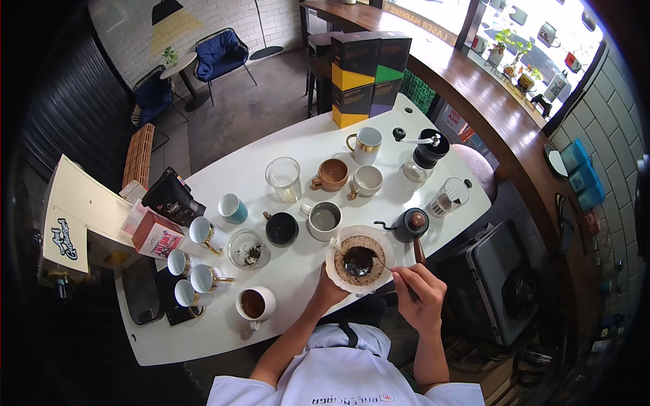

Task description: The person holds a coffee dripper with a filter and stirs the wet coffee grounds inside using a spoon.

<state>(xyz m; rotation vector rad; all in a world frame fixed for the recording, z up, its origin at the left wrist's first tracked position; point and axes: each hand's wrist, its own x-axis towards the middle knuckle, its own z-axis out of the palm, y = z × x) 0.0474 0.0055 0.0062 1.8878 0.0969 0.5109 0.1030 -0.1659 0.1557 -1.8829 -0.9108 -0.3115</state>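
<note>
A pour-over dripper lined with a white paper filter [332, 269] is held up by my left hand [331, 285] near the table's front edge. Inside it, wet coffee grounds [350, 244] ring a dark, shiny centre. Between the fingertips of my right hand [420, 295] is a thin metal spoon [384, 263], its far end over the grounds. Just beyond the dripper stands a grey-white mug [325, 219]. A black gooseneck kettle [407, 231] with wooden knob and handle sits to the right. Left of my left forearm, a white mug [269, 299] contains brown liquid.
The white table [304, 335] also carries a hand grinder [429, 152], a glass with dark contents [449, 198], a glass bowl with grounds [249, 248], a clear plastic cup [283, 177] and several mugs. Coffee boxes [370, 76] stand at the back; a cream machine [84, 218] is at left.
</note>
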